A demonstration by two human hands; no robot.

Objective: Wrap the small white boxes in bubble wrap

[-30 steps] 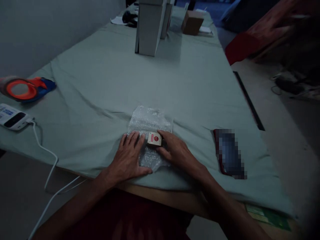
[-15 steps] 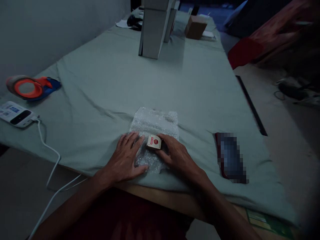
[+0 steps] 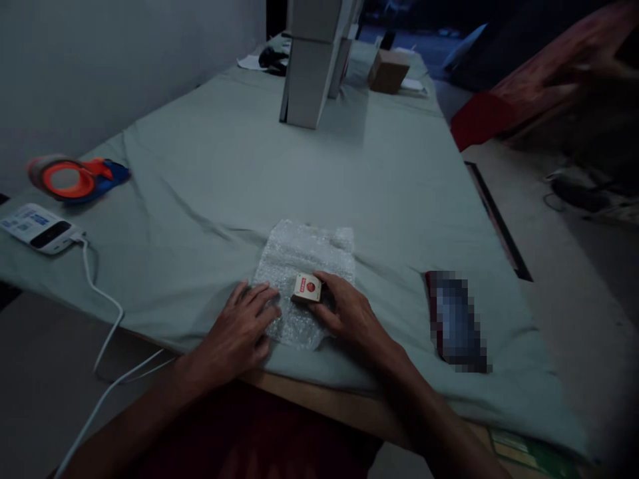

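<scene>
A small cream box [image 3: 306, 287] with a red label and a round red mark rests on a sheet of bubble wrap [image 3: 309, 246]. My right hand [image 3: 349, 305] grips the box from its right side, thumb near the front and fingers behind. At the left edge of the wrap lies my left hand [image 3: 247, 322], its fingers apart and slightly bent, with the fingertips on the wrap. The left hand holds nothing. The box's right end is hidden by my right fingers.
On the left are an orange and blue tape dispenser [image 3: 74, 179] and a white device [image 3: 42, 229] with a cable [image 3: 107, 299]. A phone-like item [image 3: 456, 322], pixelated, lies right. A tall white box [image 3: 309, 80] and a brown carton [image 3: 388, 72] stand farther back on the cloth-covered table [image 3: 219, 166].
My left hand has drawn back a little to the left, its thumb pulled in from the wrap. My right hand stays on the box. The camera view has shifted slightly.
</scene>
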